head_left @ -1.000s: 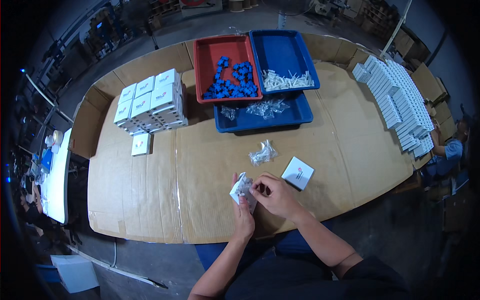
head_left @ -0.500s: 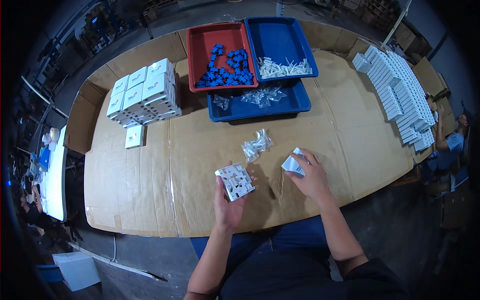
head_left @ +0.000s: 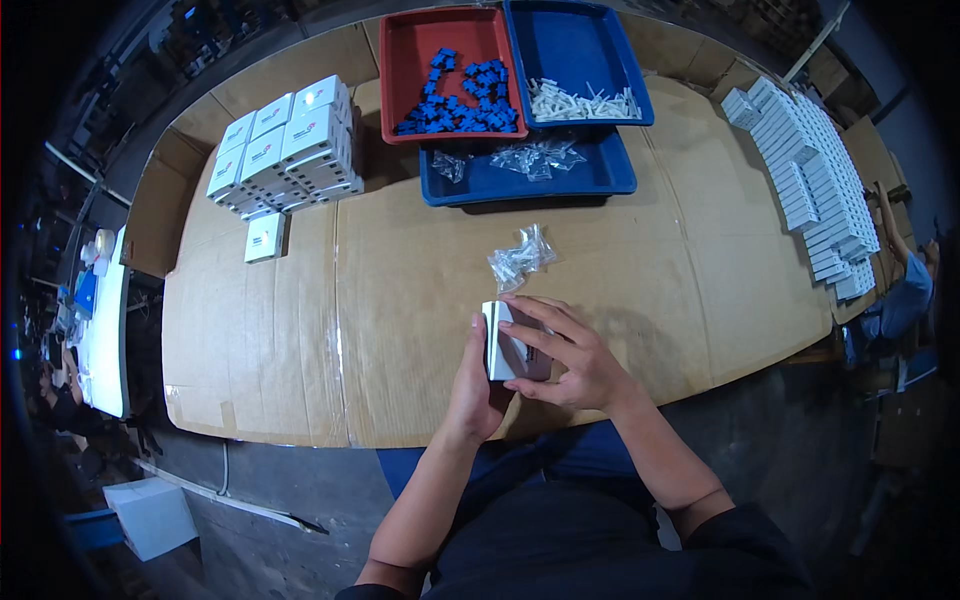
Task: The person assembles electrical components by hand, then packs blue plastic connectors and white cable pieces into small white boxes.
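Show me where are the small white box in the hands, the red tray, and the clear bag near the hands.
small white box (head_left: pixel 512 345), head view, on its top face
red tray (head_left: pixel 420 40), head view, on bare floor
clear bag (head_left: pixel 520 257), head view, on its middle

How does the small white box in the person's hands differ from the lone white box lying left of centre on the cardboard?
The held white box is gripped between the left hand and right hand, tilted with a side showing; the lone white box lies flat and untouched beside the stacked boxes. Both look like the same small white carton.
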Tool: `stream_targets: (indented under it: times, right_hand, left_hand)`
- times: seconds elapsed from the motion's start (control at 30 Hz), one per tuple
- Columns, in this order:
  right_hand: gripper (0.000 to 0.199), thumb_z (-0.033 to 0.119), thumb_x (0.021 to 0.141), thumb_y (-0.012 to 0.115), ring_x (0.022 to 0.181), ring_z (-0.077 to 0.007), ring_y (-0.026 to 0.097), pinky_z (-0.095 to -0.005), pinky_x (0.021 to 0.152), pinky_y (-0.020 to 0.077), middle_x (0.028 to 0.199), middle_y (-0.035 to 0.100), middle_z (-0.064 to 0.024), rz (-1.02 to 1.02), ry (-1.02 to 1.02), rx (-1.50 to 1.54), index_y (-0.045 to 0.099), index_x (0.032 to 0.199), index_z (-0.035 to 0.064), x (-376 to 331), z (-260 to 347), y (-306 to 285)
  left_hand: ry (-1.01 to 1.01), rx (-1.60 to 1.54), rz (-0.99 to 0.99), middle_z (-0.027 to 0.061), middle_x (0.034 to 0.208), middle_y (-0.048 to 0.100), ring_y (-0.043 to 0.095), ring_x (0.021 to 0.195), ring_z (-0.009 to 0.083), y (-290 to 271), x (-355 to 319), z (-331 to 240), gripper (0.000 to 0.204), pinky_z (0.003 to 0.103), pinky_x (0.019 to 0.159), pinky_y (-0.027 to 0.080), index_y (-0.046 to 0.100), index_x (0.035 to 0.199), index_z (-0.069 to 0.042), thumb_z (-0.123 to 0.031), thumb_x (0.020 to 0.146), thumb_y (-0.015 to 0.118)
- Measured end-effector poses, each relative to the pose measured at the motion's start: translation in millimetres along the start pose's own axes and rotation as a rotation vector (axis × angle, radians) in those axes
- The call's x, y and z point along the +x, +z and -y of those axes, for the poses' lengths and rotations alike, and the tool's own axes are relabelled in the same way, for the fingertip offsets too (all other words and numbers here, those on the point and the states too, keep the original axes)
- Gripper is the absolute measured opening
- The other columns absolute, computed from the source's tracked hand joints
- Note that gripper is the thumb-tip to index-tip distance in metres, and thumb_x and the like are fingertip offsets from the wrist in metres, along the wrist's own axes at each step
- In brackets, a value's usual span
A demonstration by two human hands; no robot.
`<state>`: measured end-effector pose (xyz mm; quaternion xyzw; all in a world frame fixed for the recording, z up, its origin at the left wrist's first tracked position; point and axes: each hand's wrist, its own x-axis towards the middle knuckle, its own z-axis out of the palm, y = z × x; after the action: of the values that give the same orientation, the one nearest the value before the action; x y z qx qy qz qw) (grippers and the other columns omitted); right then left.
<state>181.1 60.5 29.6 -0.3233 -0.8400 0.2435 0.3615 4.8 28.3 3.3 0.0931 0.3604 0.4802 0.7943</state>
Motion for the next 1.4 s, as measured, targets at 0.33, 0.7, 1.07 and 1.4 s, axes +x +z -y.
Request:
stream_targets:
  times: [0.33,0.7,1.07,1.4]
  right_hand:
    - [0.071,0.013,0.071,0.092,0.142,-0.0357,0.053,-0.045,0.114,0.0462,0.155,0.054,-0.0159,0.025,0.008,0.11,0.068,0.137,0.0085,-5,-14,10]
    - [0.024,0.02,0.109,0.057,0.082,-0.0251,0.066,-0.0367,0.078,0.0528,0.1,0.069,-0.014,-0.367,0.372,0.266,0.069,0.109,-0.0007,22,-9,4]
    - [0.046,0.023,0.111,0.049,0.053,-0.0257,0.055,-0.0387,0.054,0.0435,0.063,0.057,-0.0132,-0.482,0.349,0.174,0.062,0.076,-0.0023,20,-22,51]
    - [0.049,0.037,0.111,0.055,0.068,-0.006,0.047,-0.0284,0.06,0.0386,0.068,0.056,0.0018,-0.536,0.738,0.443,0.068,0.083,-0.0025,33,-24,71]
  left_hand:
    - [0.076,0.134,0.004,0.0071,0.125,0.066,0.067,0.11,0.0187,-15,-1,8,0.054,0.037,0.092,0.057,0.053,0.143,-0.006,-0.05,0.112,0.045]
    - [0.366,0.782,0.067,-0.0003,0.102,0.063,0.056,0.091,0.0066,-15,-19,12,0.036,0.024,0.08,0.048,0.057,0.136,0.002,-0.015,0.105,0.065]
    - [0.456,0.726,-0.017,0.0054,0.107,0.068,0.062,0.099,0.0119,-7,-19,16,0.039,0.028,0.088,0.051,0.058,0.135,0.004,-0.01,0.101,0.07]
    - [0.495,0.415,-0.125,0.007,0.123,0.07,0.064,0.114,0.0136,-40,-11,19,0.039,0.03,0.099,0.051,0.059,0.137,0.004,-0.011,0.103,0.07]
